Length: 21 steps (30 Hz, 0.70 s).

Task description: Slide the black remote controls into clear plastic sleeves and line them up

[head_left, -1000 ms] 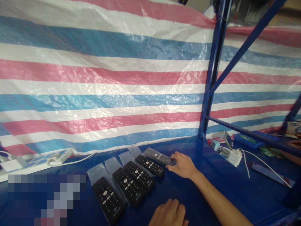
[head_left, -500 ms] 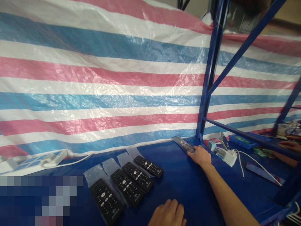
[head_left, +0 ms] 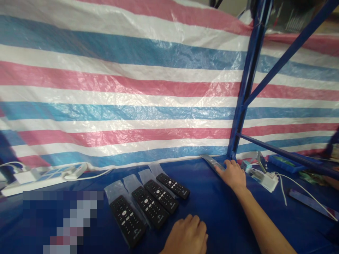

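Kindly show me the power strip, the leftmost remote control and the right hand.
Power strip (head_left: 47,181), head view: white front side.
Leftmost remote control (head_left: 127,220), head view: button face.
Right hand (head_left: 235,175), head view: its back.

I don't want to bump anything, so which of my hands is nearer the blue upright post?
Right. Your right hand is just in front of the blue upright post; your left hand is farther from it, nearer you and to the left.

Red, white and blue stripes run across the sheet (head_left: 119,84) filling the upper frame, over a deep-blue table (head_left: 203,190), white-keyed black remote controls (head_left: 150,208) at lower centre and a blue-and-white power strip (head_left: 43,182) at left.
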Motion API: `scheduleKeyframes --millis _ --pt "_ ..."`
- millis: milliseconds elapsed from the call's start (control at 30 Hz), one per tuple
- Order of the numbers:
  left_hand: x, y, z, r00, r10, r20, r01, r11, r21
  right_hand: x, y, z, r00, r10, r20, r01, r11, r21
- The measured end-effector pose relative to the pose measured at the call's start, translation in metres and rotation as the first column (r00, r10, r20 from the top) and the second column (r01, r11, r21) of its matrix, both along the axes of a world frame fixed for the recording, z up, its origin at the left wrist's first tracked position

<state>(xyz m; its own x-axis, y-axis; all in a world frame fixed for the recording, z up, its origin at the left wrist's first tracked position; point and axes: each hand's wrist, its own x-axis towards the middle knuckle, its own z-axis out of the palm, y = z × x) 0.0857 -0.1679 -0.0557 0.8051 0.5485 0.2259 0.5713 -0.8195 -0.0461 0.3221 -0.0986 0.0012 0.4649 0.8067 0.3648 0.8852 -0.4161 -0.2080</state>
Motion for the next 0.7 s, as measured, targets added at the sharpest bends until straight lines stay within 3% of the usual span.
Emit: scheduleKeyframes --millis 67,100,167,233,300,467,700 --pt "-0.006 0.006 0.021 0.989 0.145 0.015 -0.145 0.989 -0.019 -0.016 -0.002 -0.001 0.978 0.201 -0.058 -0.196 0.978 0.074" --pt "-0.009 0.01 0.032 0.976 0.218 0.013 -0.217 0.976 -0.026 -0.027 -0.003 -0.002 0.934 0.339 -0.11 -0.333 0.94 0.076" --pt "-0.016 0.018 0.049 0.938 0.347 -0.027 -0.347 0.937 -0.045 -0.049 -0.008 -0.004 0.79 0.583 -0.187 -0.589 0.808 0.029" --pt "-0.023 0.025 0.059 0.899 0.431 -0.075 -0.435 0.899 -0.055 -0.07 -0.015 -0.006 0.716 0.663 -0.217 -0.687 0.725 -0.053" --pt "-0.03 0.029 0.063 0.878 0.469 -0.098 -0.476 0.877 -0.061 -0.086 -0.02 -0.005 0.711 0.675 -0.197 -0.7 0.704 -0.117" --pt "-0.036 0.032 0.061 0.867 0.49 -0.092 -0.497 0.863 -0.09 -0.102 -0.024 0.0 0.751 0.646 -0.137 -0.66 0.725 -0.2" --pt "-0.016 0.034 0.068 0.855 0.505 -0.115 -0.516 0.85 -0.104 -0.097 -0.024 0.002 0.837 0.543 -0.066 -0.541 0.805 -0.243"
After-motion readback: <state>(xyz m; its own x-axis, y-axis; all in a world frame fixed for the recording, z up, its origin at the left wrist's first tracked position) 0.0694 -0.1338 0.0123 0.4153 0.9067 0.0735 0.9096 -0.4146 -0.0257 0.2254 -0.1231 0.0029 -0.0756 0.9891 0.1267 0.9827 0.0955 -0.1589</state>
